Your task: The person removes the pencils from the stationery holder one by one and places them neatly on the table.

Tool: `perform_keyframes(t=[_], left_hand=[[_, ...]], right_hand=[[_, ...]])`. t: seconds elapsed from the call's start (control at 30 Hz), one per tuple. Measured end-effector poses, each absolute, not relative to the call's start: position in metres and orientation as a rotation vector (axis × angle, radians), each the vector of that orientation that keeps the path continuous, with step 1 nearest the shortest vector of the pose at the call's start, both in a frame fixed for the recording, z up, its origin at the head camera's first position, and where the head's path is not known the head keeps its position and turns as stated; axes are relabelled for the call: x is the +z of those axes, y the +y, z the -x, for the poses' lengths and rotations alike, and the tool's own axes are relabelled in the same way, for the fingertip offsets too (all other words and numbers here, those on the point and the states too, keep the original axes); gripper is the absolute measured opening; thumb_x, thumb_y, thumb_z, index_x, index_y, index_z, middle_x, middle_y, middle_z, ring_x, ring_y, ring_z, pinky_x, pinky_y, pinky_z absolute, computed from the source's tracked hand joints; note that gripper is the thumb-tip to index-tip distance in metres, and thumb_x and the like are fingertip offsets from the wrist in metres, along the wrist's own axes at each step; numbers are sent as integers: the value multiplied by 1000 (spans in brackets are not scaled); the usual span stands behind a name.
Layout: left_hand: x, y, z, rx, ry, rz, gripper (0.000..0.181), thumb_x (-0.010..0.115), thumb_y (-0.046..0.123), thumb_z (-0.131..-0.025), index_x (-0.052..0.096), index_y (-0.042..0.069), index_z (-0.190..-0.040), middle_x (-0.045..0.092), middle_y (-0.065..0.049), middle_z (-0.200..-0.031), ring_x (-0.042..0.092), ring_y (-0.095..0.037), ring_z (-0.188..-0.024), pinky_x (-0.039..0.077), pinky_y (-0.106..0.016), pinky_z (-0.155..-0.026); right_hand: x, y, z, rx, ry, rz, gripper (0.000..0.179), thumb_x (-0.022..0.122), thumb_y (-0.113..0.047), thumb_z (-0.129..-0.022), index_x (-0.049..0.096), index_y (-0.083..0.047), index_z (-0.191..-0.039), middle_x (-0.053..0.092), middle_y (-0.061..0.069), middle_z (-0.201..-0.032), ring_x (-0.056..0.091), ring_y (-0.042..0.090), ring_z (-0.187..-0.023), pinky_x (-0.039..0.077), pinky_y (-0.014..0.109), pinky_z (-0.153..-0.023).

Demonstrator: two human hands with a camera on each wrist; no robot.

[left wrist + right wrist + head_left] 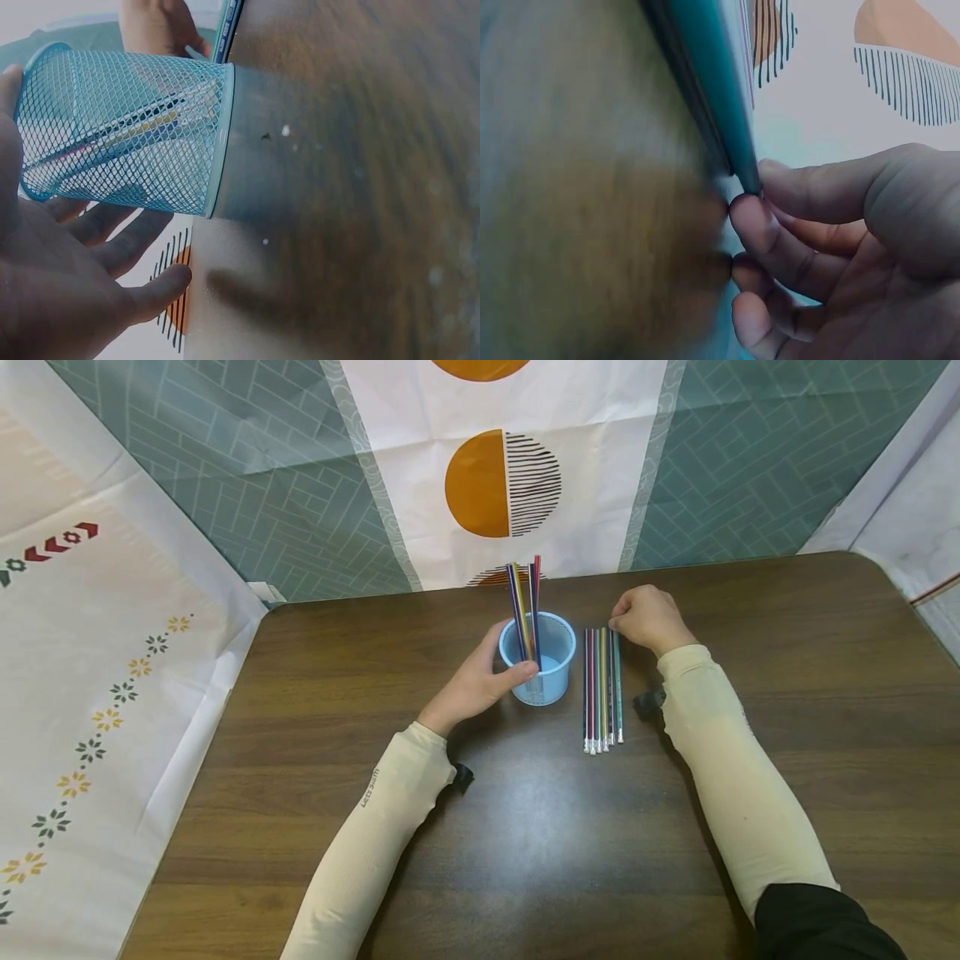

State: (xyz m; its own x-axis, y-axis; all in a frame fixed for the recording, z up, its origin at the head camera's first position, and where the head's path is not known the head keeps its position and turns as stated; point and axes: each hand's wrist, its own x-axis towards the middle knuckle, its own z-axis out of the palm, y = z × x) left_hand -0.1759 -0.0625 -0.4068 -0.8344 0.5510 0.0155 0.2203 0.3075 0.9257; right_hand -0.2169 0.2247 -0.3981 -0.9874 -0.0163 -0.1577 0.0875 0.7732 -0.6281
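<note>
A light blue mesh pencil cup [553, 683] stands upright on the table, several pencils [518, 602] leaning inside it. My left hand [477, 683] holds the cup from its left side, thumb at the near rim. In the left wrist view, the fingers [142, 236] extend behind the mesh wall [127, 82]. Right of the cup, several pencils [597, 693] lie side by side, eraser ends toward me. With thumb and index finger, my right hand [651, 617] pinches the far end of the rightmost, teal pencil [618, 685]. The right wrist view shows this pinch at the teal pencil's tip [742, 161].
The brown wooden table [315, 710] ends at a back edge just beyond the cup. A patterned green and white cloth [300, 510] hangs behind it, with white cloth [97, 693] at the left. Small black devices [462, 778] sit under both wrists.
</note>
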Motion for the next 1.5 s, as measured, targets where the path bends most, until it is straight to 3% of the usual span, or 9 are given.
perform_keyframes(t=[1.0, 1.23, 1.5], left_hand=[[-408, -62, 177, 1521, 2283, -698, 76, 68, 36, -96, 27, 15, -156, 47, -6, -143, 46, -22, -127, 38, -50, -108], [-410, -62, 178, 1540, 2267, -704, 82, 69, 48, -93, 27, 15, -156, 48, -5, -142, 46, -21, -127, 37, -50, -109], [-409, -63, 179, 1531, 2270, -699, 80, 68, 45, -94, 27, 15, -156, 47, -5, -143, 45, -22, -128, 37, -51, -109]], right_hand=[[-397, 223, 217, -947, 2784, -93, 21, 56, -8, -98, 68, 8, -106, 63, 26, -114, 51, 43, -108, 41, 60, -95], [-398, 224, 219, -951, 2777, -100, 22, 55, -8, -99, 68, 7, -109, 63, 26, -115, 51, 43, -107, 42, 60, -95], [-399, 224, 220, -967, 2774, -112, 23, 54, -7, -97, 68, 7, -109, 63, 25, -115, 50, 42, -107, 42, 59, -95]])
